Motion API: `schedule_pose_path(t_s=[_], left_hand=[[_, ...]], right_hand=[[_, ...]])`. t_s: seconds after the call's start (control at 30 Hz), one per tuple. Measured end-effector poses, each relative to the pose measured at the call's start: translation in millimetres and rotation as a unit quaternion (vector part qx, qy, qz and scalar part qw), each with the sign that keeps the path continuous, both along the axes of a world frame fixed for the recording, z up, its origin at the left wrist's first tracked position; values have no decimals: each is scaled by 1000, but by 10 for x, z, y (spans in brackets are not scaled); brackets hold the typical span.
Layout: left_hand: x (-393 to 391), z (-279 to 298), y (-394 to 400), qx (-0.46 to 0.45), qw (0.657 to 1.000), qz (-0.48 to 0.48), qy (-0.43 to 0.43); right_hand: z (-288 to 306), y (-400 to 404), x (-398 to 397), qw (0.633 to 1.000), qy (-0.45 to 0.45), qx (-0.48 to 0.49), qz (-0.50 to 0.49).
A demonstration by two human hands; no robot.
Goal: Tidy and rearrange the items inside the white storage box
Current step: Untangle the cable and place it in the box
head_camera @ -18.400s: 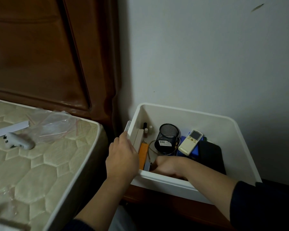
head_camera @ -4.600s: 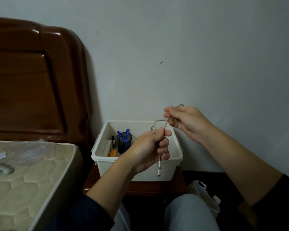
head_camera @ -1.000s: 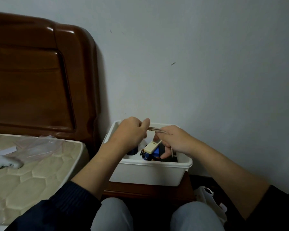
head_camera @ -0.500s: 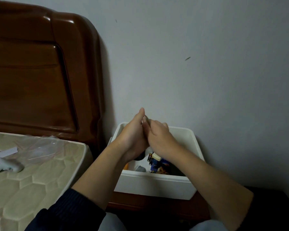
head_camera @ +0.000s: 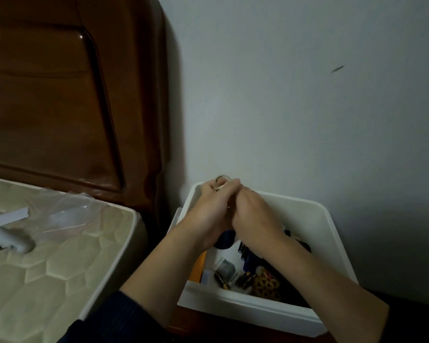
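The white storage box (head_camera: 330, 233) stands against the wall on a dark wooden stand. Both hands are pressed together above its far left corner. My left hand (head_camera: 209, 214) and my right hand (head_camera: 254, 216) both grip a coiled cable (head_camera: 221, 180), whose loop pokes out above the fingertips. Inside the box I see an orange flat item (head_camera: 198, 267), batteries (head_camera: 244, 279), a brown lattice piece (head_camera: 266, 284), black binder clips (head_camera: 242, 250) and a dark pen cup (head_camera: 224, 240), mostly hidden by the wrists.
A mattress (head_camera: 47, 268) lies to the left with a clear plastic bag (head_camera: 67, 214), a white strip (head_camera: 8, 217) and a white game controller (head_camera: 8, 240) on it. A brown wooden headboard (head_camera: 72, 95) rises behind. The grey wall backs the box.
The view has come closer and looks down into the box. Both hands stay together over its far left part, and the cable's loop now shows above the fingers.
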State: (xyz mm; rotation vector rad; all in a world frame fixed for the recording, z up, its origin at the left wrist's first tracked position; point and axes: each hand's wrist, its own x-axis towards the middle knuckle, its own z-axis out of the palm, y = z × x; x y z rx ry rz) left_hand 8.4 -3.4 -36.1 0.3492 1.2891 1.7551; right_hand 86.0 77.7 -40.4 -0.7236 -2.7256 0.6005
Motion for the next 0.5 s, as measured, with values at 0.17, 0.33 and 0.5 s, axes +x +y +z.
schedule_pose_path(t_s=[0.17,0.33,0.5], left_hand=[[-231,-171,235,-27,999,-6,40],[-374,-302,354,-80,987,46,131],[-444,-463,413,-89,981,127,113]], right_hand=[[-72,170,-142,999,-12,-17,43],[-200,287,-257,995,-49,-59,58],[-374,356,-426,993,-104,-10,61]])
